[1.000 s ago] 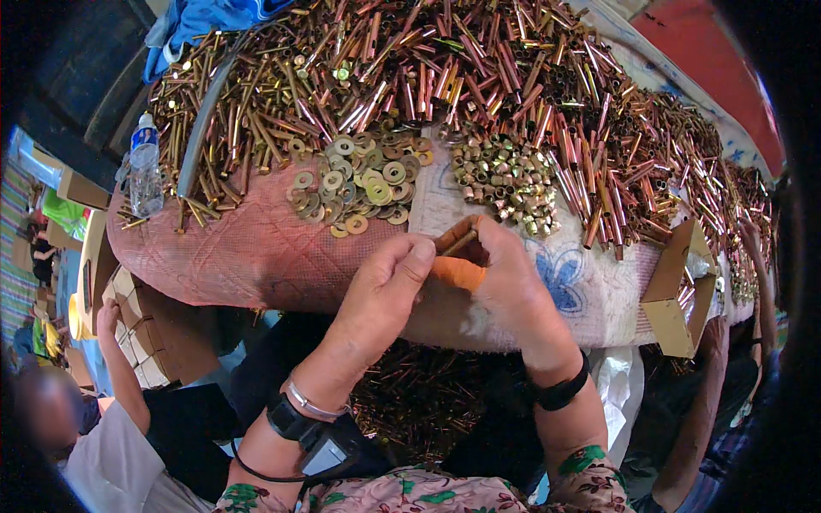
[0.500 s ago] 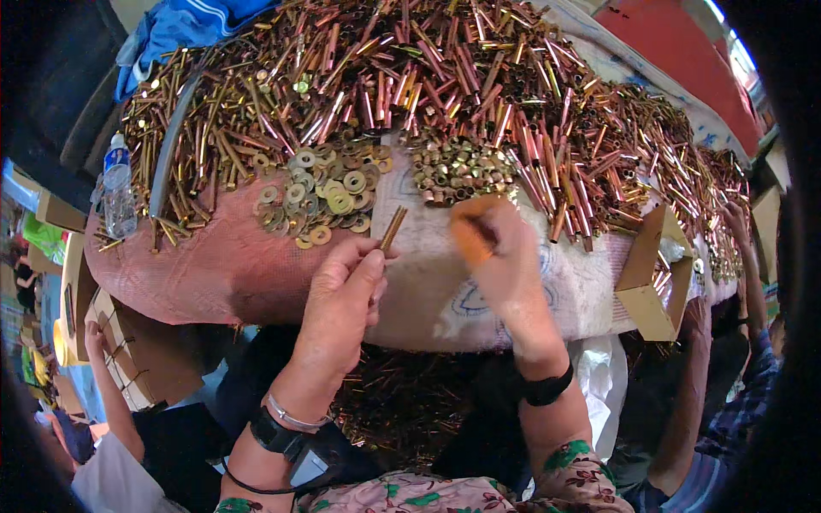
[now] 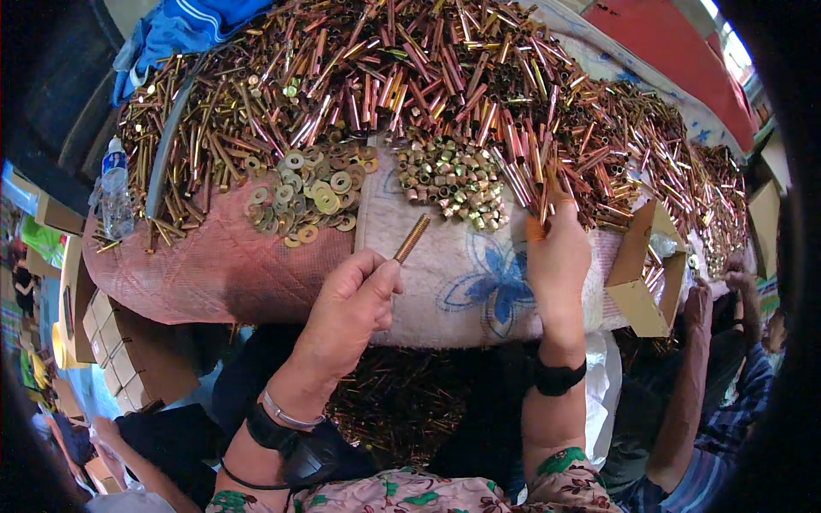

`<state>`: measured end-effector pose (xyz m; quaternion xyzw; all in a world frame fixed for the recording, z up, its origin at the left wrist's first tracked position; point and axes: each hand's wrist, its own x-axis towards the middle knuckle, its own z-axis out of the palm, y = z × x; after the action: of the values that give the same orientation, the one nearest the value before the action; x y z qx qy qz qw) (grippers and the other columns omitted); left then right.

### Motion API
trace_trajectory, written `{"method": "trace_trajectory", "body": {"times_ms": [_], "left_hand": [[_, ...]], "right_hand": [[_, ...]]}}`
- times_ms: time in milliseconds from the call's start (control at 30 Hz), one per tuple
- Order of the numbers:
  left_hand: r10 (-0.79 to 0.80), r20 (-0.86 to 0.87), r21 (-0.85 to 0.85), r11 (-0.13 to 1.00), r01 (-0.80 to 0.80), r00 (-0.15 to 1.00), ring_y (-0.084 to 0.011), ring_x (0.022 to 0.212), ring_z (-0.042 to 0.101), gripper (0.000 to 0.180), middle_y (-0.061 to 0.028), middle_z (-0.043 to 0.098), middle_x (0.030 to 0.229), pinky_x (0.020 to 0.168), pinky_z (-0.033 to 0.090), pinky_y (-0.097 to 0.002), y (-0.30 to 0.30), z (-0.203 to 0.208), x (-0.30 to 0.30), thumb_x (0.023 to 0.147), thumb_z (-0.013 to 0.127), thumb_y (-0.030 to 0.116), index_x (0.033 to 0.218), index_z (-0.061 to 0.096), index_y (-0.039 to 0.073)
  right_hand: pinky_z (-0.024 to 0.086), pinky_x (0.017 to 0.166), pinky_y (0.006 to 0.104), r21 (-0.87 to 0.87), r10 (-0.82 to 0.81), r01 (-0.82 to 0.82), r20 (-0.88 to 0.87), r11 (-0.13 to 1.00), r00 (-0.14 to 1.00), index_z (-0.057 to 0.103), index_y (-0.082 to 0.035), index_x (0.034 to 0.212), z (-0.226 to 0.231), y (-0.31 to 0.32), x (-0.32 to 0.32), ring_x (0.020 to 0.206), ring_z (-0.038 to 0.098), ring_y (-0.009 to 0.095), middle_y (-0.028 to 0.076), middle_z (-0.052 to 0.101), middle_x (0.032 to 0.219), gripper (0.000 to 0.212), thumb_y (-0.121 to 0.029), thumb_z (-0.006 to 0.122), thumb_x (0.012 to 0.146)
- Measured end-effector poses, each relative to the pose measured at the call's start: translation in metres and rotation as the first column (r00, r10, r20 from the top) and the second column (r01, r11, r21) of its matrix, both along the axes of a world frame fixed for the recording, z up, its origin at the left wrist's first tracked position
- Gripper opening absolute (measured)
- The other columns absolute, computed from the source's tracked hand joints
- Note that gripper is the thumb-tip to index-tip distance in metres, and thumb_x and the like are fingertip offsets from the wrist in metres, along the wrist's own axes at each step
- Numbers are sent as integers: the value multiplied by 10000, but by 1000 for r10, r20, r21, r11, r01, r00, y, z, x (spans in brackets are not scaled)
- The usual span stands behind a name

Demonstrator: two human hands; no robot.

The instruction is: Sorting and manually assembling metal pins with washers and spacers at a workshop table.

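Observation:
My left hand (image 3: 346,295) is closed, pinching a threaded brass-coloured bolt (image 3: 412,239) that tilts up to the right, its threaded end free. My right hand (image 3: 560,256), an orange cover on one finger, is at the near edge of a pile of coppery metal tubes (image 3: 513,141). Its fingers are curled round a tube (image 3: 550,184) there, though the fingertips are partly hidden. Between the hands, beyond the bolt, lies a heap of small cone-shaped nuts (image 3: 453,179). Flat washers (image 3: 308,195) are heaped to its left.
Bolts (image 3: 184,171) and a plastic bottle (image 3: 115,192) lie at the left. An open cardboard box (image 3: 637,282) with tubes stands at the right, near a co-worker's hands (image 3: 699,299). A patterned cloth (image 3: 479,321) covers the work surface; cartons (image 3: 120,350) stand left below.
My right hand has moved right from beside the nuts to the tubes. My left hand has shifted slightly right, still pinching the bolt. The co-worker's hands at the right have come closer together.

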<state>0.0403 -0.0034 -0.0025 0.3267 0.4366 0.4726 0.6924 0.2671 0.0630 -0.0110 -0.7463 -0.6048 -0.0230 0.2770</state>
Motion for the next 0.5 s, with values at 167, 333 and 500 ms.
{"method": "trace_trajectory", "body": {"times_ms": [167,333,500], "left_hand": [[4,60,-8,1000,-3,998,-28,573,353,131,5,503,807,480,282,-157,2,-1,1,908,502,187,936,513,59],[-45,44,-25,999,46,998,-16,559,349,172,0,514,807,460,262,-145,1,-2,-1,907,475,137,1033,519,28],[-40,-36,-35,999,38,999,-8,524,318,168,8,487,775,448,248,-151,0,4,0,898,469,115,1028,520,22]], "right_hand": [[463,632,299,293,317,-192,-476,937,820,546,-19,1024,1,-2,-7,696,602,231,142,633,844,252,-23,607,780],[435,622,200,199,253,-452,-966,869,60,539,8,1010,7,-6,-30,709,568,110,71,628,835,193,-37,572,826],[450,635,228,291,233,-431,-955,854,-183,518,-2,1055,5,-10,-45,788,593,150,108,630,896,222,-57,558,843]]}}
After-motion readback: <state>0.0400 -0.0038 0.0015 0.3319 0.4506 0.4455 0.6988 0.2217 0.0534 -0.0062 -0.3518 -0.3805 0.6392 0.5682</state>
